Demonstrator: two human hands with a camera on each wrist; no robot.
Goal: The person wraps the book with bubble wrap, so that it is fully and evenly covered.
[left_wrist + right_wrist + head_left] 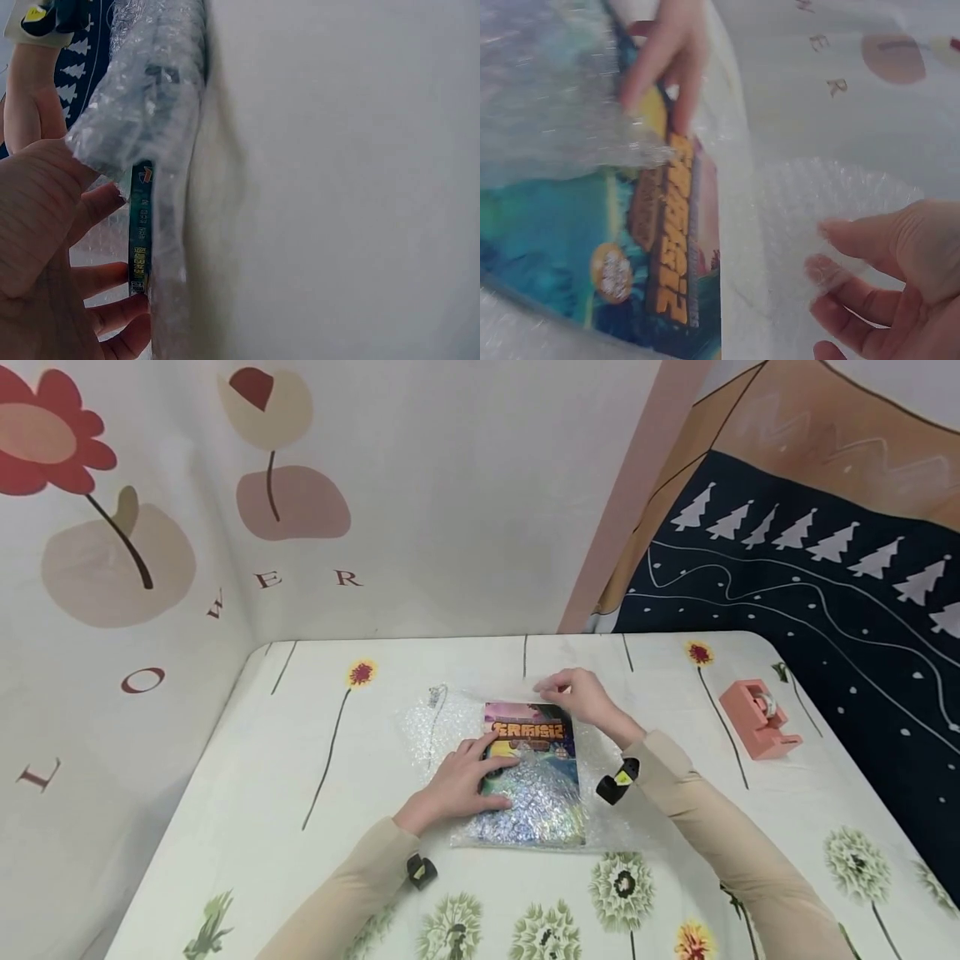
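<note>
A colourful book [534, 727] with orange title lettering lies flat on a sheet of bubble wrap [450, 710]. Its lower part is covered by a folded-over layer, while the title end lies bare. My left hand [463, 778] rests along the left side of the book, fingers spread, thumb on the wrap. In the left wrist view its fingers touch near the book's dark spine [140, 225]. Beyond the upper right corner, my right hand [587, 695] pinches the far part of the wrap between thumb and fingers. The right wrist view shows clear film [810, 195] at those fingertips.
A pink tape dispenser [750, 718] with a roll of tape stands at the right of the table. The flower-print tablecloth [247, 793] reaches back to a pale patterned curtain [450, 527]. A dark cloth with white trees [810, 577] hangs at the right.
</note>
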